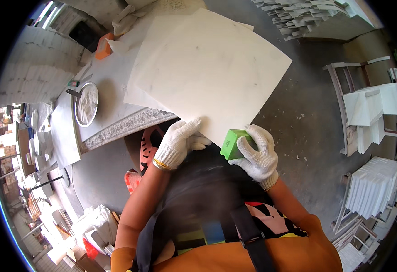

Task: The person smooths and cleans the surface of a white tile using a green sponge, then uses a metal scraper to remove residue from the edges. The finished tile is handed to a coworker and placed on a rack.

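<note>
A pale, square stone tile lies skewed over another tile on the worktable, its near corner jutting out toward me. My left hand, in a white knit glove, grips the tile's near-left edge with the thumb on top and the fingers underneath. In my right hand, gloved alike, is a green sanding block with dark marks on its side. The block is up against the tile's near corner; its working face is hidden from me.
On the table at left stands a round white basin with whitish contents and a blade handle over its rim. An orange block lies farther back. Racks of white tiles line the right side; more thin slabs stand at the far right.
</note>
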Demonstrator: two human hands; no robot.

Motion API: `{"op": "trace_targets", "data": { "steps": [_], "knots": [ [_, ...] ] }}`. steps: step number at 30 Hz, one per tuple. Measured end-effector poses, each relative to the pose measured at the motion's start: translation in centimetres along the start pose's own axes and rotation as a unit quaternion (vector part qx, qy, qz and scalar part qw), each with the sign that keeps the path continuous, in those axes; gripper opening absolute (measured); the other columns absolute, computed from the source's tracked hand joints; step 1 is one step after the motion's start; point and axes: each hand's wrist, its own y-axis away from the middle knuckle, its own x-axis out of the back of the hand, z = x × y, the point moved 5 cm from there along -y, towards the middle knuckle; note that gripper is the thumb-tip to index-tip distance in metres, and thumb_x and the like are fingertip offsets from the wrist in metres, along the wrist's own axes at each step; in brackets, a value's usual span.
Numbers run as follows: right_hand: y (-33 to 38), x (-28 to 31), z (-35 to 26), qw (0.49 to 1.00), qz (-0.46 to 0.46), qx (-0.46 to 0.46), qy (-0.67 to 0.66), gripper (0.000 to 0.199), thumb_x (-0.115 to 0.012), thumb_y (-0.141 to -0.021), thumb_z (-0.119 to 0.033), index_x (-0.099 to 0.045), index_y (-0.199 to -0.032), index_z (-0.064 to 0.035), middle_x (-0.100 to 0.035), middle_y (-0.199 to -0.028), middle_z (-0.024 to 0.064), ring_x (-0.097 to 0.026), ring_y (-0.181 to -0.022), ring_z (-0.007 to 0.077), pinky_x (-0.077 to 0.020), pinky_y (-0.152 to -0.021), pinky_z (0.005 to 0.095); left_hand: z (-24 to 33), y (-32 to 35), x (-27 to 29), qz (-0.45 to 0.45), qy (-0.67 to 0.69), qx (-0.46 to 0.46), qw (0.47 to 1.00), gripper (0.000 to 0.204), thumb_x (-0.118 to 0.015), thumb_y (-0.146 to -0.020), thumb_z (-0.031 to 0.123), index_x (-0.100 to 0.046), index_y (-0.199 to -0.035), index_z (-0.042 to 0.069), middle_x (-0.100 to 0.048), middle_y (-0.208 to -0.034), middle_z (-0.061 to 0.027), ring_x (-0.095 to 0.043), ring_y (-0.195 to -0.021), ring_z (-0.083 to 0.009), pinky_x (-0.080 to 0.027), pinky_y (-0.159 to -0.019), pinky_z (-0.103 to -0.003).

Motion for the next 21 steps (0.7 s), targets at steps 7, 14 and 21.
{"op": "trace_targets", "data": {
  "steps": [7,14,21],
  "knots": [
    [-2.8,2.3,8.1,0.974,0.144,-0.177,0.006,0.081,-0.086,-0.066,-0.003,-0.055,-0.141,-0.0040,-0.060,-0.130,0.0172,-0.061,-0.112,0.0325,-0.0530,-0.094,0.0393,0.2,0.1,-0.1,0.005,-0.001,-0.003,1.000,0.040,-0.059,-0.100,0.036,-0.061,-0.118,0.000,-0.071,-0.099,-0.0133,-0.071,-0.081,-0.0227,-0.057,-0.066,-0.030],
    [-2.2,1.1,2.2,1.000,-0.004,0.023,-0.007,0.088,-0.092,-0.052,-0.011,-0.064,-0.135,-0.0162,-0.061,-0.129,0.0131,-0.060,-0.113,0.0323,-0.0524,-0.095,0.0397,-0.3,-0.4,0.1,-0.003,0.012,-0.020,1.000,0.041,-0.060,-0.100,0.035,-0.061,-0.119,-0.001,-0.071,-0.099,-0.0136,-0.071,-0.079,-0.0229,-0.057,-0.065,-0.029],
    [-2.3,0.7,2.1,0.999,0.044,-0.017,-0.007,0.082,-0.094,-0.052,-0.016,-0.067,-0.130,-0.0145,-0.063,-0.125,0.0121,-0.061,-0.111,0.0306,-0.0529,-0.094,0.0391,0.0,-0.4,0.1,0.002,0.008,-0.021,1.000,0.042,-0.060,-0.100,0.035,-0.061,-0.120,-0.001,-0.071,-0.099,-0.0143,-0.071,-0.079,-0.0221,-0.057,-0.064,-0.029]
  ]
}}
